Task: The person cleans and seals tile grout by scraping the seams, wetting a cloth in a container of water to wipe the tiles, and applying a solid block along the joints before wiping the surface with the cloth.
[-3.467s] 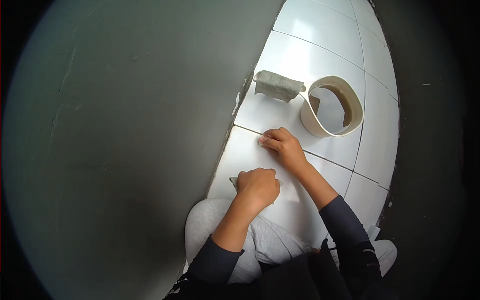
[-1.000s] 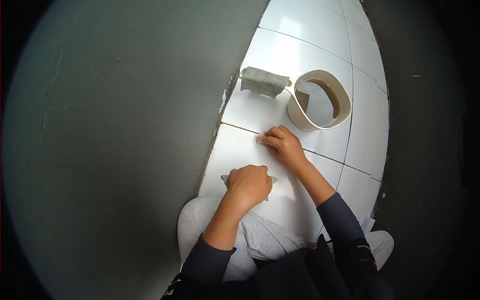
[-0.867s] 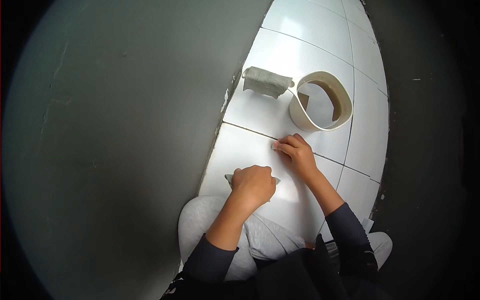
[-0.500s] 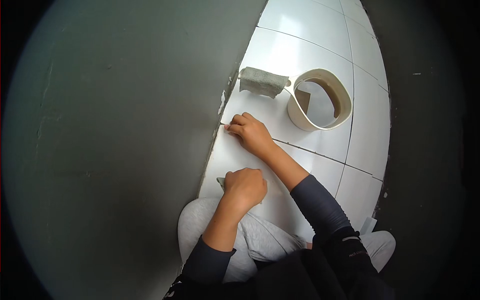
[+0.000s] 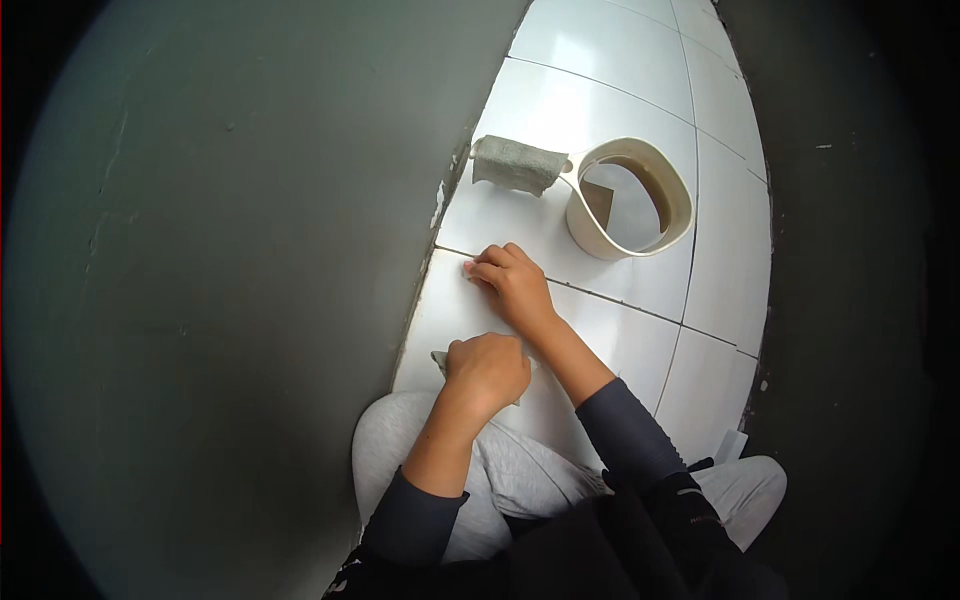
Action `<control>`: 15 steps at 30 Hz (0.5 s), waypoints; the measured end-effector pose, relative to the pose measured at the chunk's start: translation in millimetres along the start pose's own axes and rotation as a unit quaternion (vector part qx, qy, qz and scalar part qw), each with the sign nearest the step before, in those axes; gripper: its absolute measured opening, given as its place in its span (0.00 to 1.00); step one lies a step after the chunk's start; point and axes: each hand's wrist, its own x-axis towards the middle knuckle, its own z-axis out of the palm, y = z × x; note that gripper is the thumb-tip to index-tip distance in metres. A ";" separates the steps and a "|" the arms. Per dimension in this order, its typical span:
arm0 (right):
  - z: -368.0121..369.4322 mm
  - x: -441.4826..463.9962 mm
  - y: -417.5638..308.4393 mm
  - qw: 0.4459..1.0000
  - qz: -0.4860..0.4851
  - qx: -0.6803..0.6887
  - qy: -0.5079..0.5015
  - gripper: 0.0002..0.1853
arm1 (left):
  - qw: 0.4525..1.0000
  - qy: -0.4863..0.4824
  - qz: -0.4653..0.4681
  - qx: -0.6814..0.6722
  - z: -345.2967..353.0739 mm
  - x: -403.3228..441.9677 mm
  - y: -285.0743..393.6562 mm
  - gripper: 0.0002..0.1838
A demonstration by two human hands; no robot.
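Observation:
My left hand (image 5: 487,372) is closed around a folded grey-green cloth (image 5: 438,361), whose edges stick out on both sides of the fist. Above it, my right hand (image 5: 518,290) pinches thumb and fingers together at the tile surface, just below the dark joint line (image 5: 585,290). Something small and pale shows at its fingertips, too small to name. Both hands are over the glossy white tiles (image 5: 440,310). Beyond them stands a cream plastic dipper (image 5: 598,238) with cloudy water and a brown flat piece (image 5: 598,203) inside. Another grey cloth (image 5: 518,165) hangs over the dipper's handle.
A dark grey wall (image 5: 230,250) runs along the left edge of the tiles. On the right the tiles end at a dark lower area (image 5: 840,300). My legs in grey trousers (image 5: 395,430) are folded at the near end. A pale flat object (image 5: 733,445) lies near my right knee.
My right hand has drawn back from the wall-side end of the joint, moving right and slightly toward me. My left hand stays on the cloth, almost in place. The view has shifted slightly.

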 end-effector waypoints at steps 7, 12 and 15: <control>-75.7 -50.9 29.7 0.999 -0.023 -0.018 -0.043 0.08 | 1.000 -0.012 -0.001 -0.007 -1.5 -0.8 4.6 0.16; -59.6 -48.9 22.4 0.999 -0.019 -0.013 -0.031 0.08 | 0.999 -0.037 0.001 0.006 -3.5 -0.4 11.8 0.15; -13.4 -12.3 0.9 0.999 -0.036 0.007 -0.024 0.05 | 1.000 0.006 0.013 0.003 1.7 0.5 4.9 0.15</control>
